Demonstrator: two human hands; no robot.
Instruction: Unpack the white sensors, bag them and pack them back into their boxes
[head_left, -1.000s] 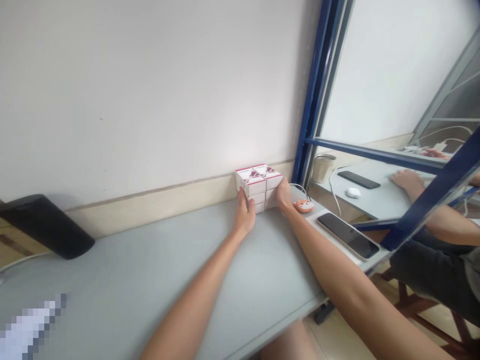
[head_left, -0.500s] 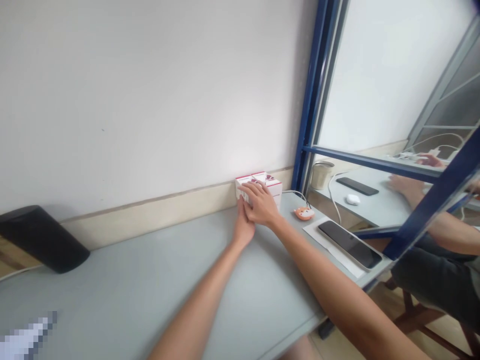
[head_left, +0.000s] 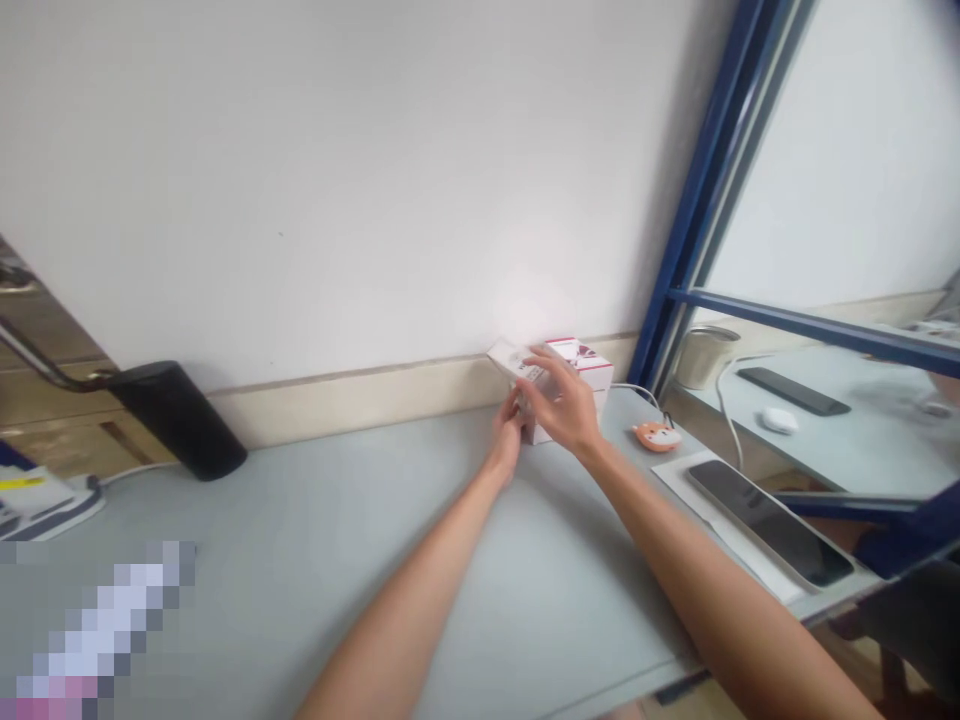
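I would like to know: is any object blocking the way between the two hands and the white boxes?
Nothing visible does. The left hand and the right hand are both at the white boxes, with no other object between. The orange item and phone lie off to the right.

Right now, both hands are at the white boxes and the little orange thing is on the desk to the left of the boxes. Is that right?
Not quite: the head view shows the little orange thing to the right of the white boxes, on the desk. The left hand and right hand are at the boxes.
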